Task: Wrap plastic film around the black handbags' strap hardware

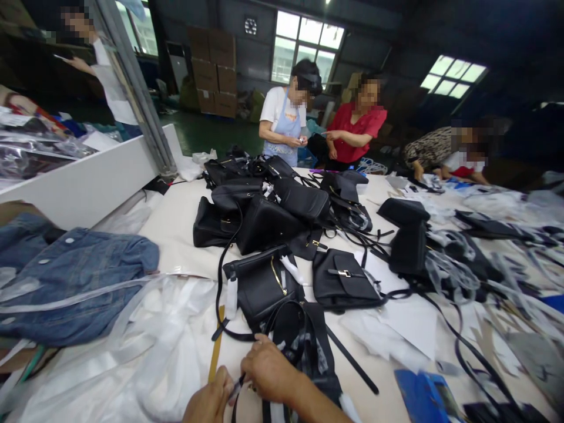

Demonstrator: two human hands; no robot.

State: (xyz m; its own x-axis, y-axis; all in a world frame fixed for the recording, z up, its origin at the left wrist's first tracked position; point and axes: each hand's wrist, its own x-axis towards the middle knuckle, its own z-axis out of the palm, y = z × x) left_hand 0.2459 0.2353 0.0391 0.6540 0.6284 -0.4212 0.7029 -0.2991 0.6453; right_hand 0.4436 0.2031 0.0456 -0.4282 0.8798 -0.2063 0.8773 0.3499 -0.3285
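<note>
Low in the head view, my left hand (210, 395) and my right hand (269, 369) are close together, fingers bent. Between them is a narrow dark strap (238, 388), pinched at both sides; its end is partly hidden by my fingers. Beneath and beside my right hand lies a black backpack (308, 341) with straps and clear wrapping on it. Just beyond it rests a black bag with a gold zip (259, 288), white wrapping around its pulls. A yellow strip, perhaps a ruler, (215, 343) lies above my left hand.
Several black bags (268, 223) are piled ahead, and a flap backpack (346, 279) lies to the right. A denim jacket (83, 276) and white plastic sheeting (150, 352) are at left. A blue packet (425, 395) lies front right. Other people stand beyond the table (176, 223).
</note>
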